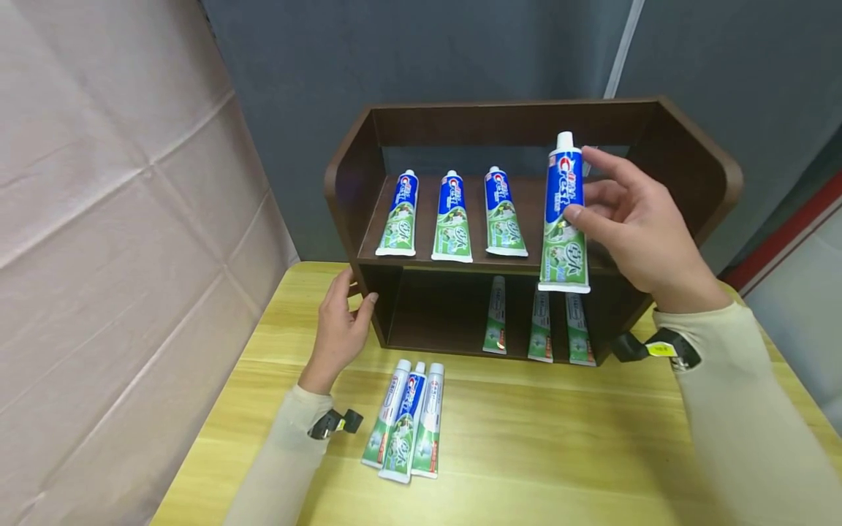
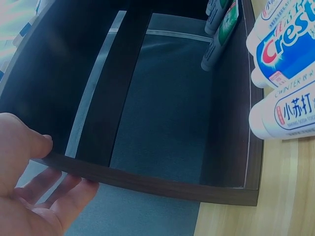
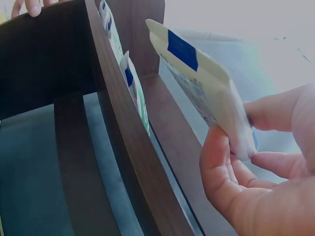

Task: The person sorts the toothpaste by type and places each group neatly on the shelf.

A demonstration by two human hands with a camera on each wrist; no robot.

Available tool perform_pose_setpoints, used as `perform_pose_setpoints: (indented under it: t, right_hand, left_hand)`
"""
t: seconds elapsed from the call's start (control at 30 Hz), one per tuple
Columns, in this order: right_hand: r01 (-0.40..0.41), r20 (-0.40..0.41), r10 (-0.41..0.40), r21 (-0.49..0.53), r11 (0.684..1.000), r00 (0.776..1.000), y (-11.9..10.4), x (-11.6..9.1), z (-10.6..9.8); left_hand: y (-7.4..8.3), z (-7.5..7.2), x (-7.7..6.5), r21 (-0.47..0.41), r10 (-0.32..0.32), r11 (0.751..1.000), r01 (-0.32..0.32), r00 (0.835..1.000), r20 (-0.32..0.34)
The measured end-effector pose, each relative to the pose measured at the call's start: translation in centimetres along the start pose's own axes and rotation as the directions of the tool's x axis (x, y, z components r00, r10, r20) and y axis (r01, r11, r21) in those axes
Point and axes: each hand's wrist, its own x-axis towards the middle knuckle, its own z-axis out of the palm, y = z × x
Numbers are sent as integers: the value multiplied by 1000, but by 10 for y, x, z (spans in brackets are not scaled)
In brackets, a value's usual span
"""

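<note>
My right hand (image 1: 641,219) pinches a blue-and-green Crest toothpaste tube (image 1: 563,219) between thumb and fingers, its white cap up. It is held in front of the right part of the brown shelf's upper board (image 1: 536,257). In the right wrist view the tube (image 3: 197,78) is seen from its flat crimped end. At the shelf's left side my left hand (image 1: 342,325) grips the side panel (image 2: 147,189), thumb on one face and fingers on the other. Three matching tubes (image 1: 452,219) lie in a row on the upper board, caps toward the back.
Several slim green-and-white tubes (image 1: 541,325) stand in the lower compartment's right half. On the wooden table (image 1: 526,453), before the shelf, a Crest tube (image 1: 404,427) lies between two white-and-green tubes (image 1: 429,424). Grey cloth (image 1: 421,51) hangs behind, and a pale cloth wall (image 1: 131,219) stands left.
</note>
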Motion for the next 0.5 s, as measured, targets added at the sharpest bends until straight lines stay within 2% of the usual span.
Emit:
perform_pose_setpoints:
  t: [0.17, 0.37, 0.5]
  right_hand:
    - [-66, -3, 66, -23, 998, 998, 4, 12, 0]
    - [-96, -6, 96, -15, 995, 995, 6, 23, 1]
    - [-124, -1, 124, -58, 991, 992, 6, 31, 2]
  left_hand:
    - [-1, 0, 0, 0, 3, 1000, -3, 1000, 2]
    - [-1, 0, 0, 6, 11, 1000, -11, 1000, 2]
    - [-2, 0, 1, 4, 10, 1000, -10, 1000, 4]
